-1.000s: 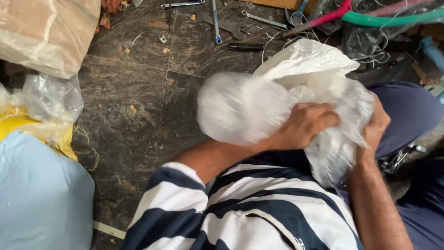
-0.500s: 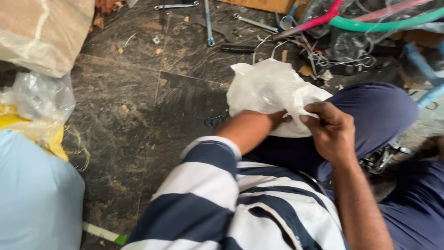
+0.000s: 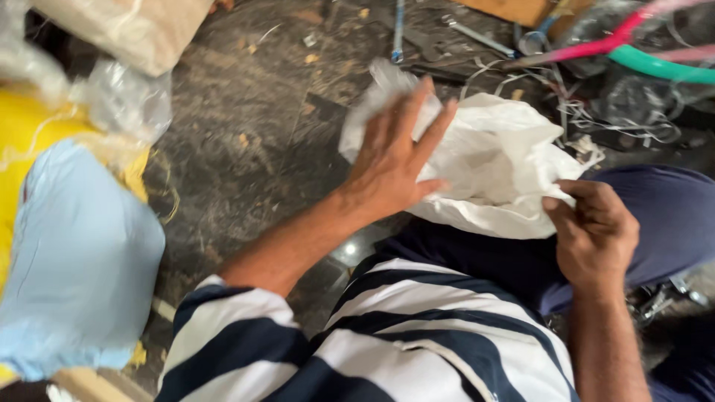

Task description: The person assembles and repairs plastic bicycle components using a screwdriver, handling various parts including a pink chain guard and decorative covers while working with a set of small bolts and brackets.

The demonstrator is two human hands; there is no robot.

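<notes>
My right hand (image 3: 596, 231) pinches the near edge of the white bag (image 3: 499, 171), which lies across my knee. My left hand (image 3: 395, 160), fingers spread wide, presses flat on its far side. Beyond, blurred, what look like tools (image 3: 439, 30) lie on the dark floor (image 3: 246, 126).

White sack (image 3: 499, 167) mouth contents hidden, blue bundle (image 3: 71, 253) cut off left, tools (image 3: 477, 33) cropped at top
</notes>
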